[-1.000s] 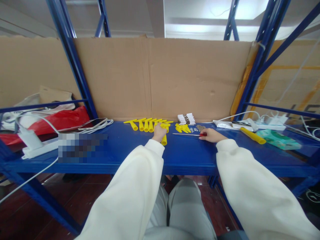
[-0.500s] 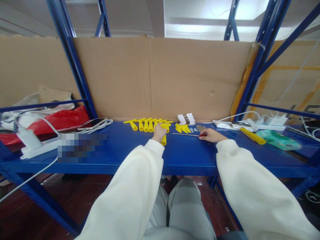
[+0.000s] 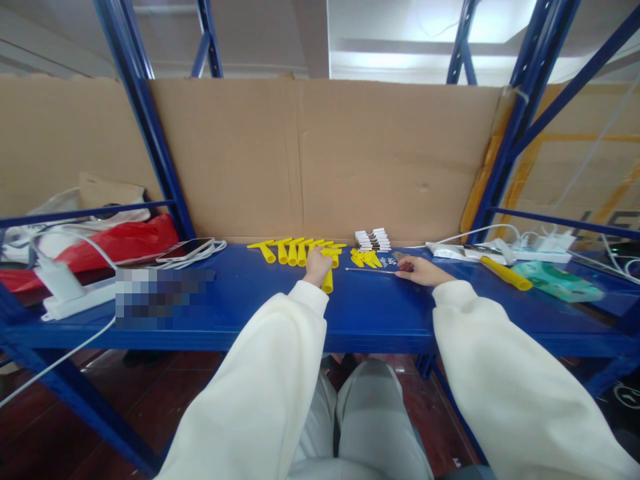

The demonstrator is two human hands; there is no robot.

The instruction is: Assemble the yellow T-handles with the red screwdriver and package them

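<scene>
My left hand (image 3: 318, 267) rests closed on a yellow plastic handle (image 3: 327, 283) lying on the blue shelf (image 3: 250, 293). Behind it several more yellow handles (image 3: 293, 249) lie in a row, and small yellow pieces (image 3: 366, 257) sit to their right. My right hand (image 3: 419, 270) lies on the shelf with its fingertips at the red end of a thin metal tool (image 3: 370, 270), by a small pile of dark parts (image 3: 399, 257). A stack of white and dark pieces (image 3: 373, 239) stands near the cardboard wall.
A phone (image 3: 184, 248), white cables, a power strip (image 3: 75, 293) and a red bag (image 3: 115, 241) lie at the left. At the right are a long yellow handle (image 3: 506, 273), a teal packet (image 3: 557, 279) and another power strip (image 3: 543, 252). Blue rack uprights (image 3: 150, 133) flank the cardboard back.
My right hand has shifted slightly forward toward the dark parts; the red tool end is now mostly hidden under its fingers. My left hand has not moved.
</scene>
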